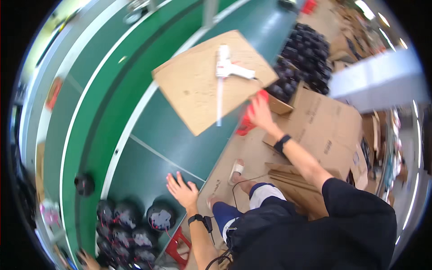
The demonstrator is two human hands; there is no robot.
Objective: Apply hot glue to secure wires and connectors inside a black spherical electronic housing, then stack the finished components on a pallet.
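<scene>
My left hand (182,191) is spread over the green tabletop (157,168), fingers apart and holding nothing. Close to it sits a dark round shell (160,217) with a grey inside and a red wire. My right hand (261,112) reaches past the table edge, over a red plastic thing (245,122) whose kind I cannot make out. Its fingers look stretched out; whether they touch the red thing is unclear. Just beyond lies a flat cardboard sheet (189,90), bearing a white hot glue gun (222,63) with a pale glue stick (219,103) beside it.
Several dark round shells (126,213) crowd the lower left; another (84,184) sits on the green conveyor belt (96,135). A co-worker's hand (87,260) shows there. Cardboard boxes (324,121) and a dark heap (306,49) stand right. A red stool (180,247) is below the table.
</scene>
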